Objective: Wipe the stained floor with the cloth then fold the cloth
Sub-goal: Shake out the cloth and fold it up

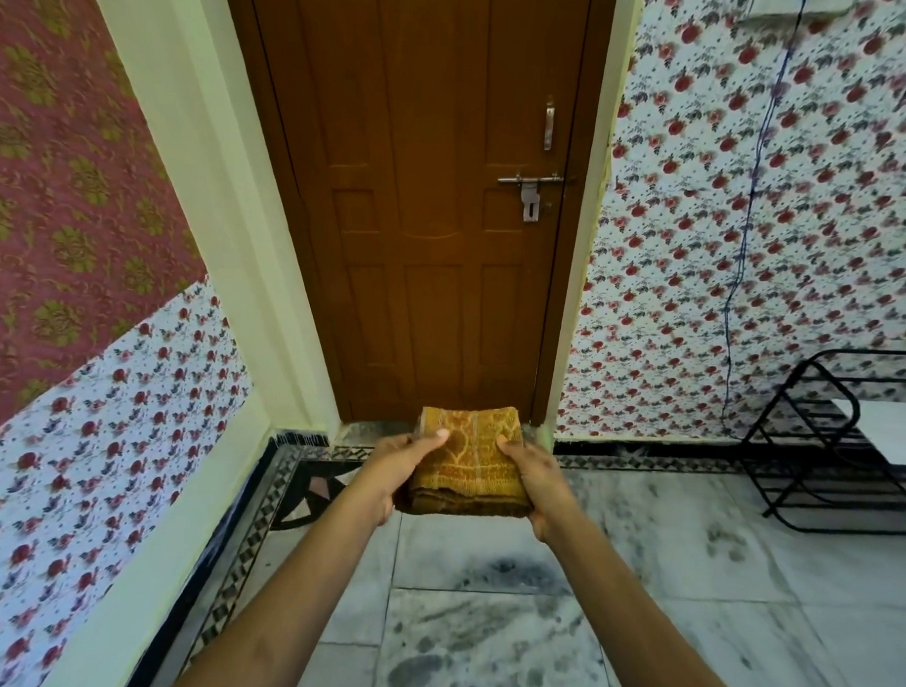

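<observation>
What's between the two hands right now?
The folded cloth, held off the floor: left hand grips one side, right hand the other. Head view shows it.

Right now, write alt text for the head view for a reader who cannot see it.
Two bare hands, left hand and right hand, hold a folded orange-yellow cloth out in front of a closed brown door. Below lies a dark-stained marble floor; floral wallpaper and a black wire rack stand right.
</observation>
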`<state>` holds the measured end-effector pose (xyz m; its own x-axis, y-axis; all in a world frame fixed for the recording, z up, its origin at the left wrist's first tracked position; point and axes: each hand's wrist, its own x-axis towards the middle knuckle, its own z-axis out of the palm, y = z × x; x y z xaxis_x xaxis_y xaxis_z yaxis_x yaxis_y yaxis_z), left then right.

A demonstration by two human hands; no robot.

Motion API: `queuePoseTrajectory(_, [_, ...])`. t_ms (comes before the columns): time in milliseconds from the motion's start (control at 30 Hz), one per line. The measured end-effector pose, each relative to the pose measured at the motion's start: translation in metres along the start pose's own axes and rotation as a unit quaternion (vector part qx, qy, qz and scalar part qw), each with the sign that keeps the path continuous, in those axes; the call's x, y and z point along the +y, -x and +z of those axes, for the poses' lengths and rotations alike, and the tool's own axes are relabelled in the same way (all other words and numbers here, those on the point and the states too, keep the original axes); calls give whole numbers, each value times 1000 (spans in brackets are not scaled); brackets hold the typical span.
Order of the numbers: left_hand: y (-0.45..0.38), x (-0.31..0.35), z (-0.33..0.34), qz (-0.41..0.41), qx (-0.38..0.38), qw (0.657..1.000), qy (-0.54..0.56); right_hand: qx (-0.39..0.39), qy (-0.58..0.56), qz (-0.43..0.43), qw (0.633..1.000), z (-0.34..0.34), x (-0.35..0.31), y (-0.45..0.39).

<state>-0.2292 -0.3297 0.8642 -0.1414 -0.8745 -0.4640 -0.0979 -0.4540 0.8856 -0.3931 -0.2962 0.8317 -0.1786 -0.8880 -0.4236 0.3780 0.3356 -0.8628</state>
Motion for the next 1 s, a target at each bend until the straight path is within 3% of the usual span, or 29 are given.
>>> queuePoseTrajectory(133, [-3,-5,5,36,20,999,14,25,-9,12,1000,-4,6,-2])
queuePoseTrajectory(500, [-12,-4,63,38,-69,997,-11,130,-58,11,990,-64,4,9])
queuePoseTrajectory(767, [-14,-11,165,31,-58,998,-5,131,-46,10,990,-159,-22,5])
queuePoseTrajectory(1000, [-3,-10,301,13,-57,998,-7,132,-34,16,991,-286,-72,10])
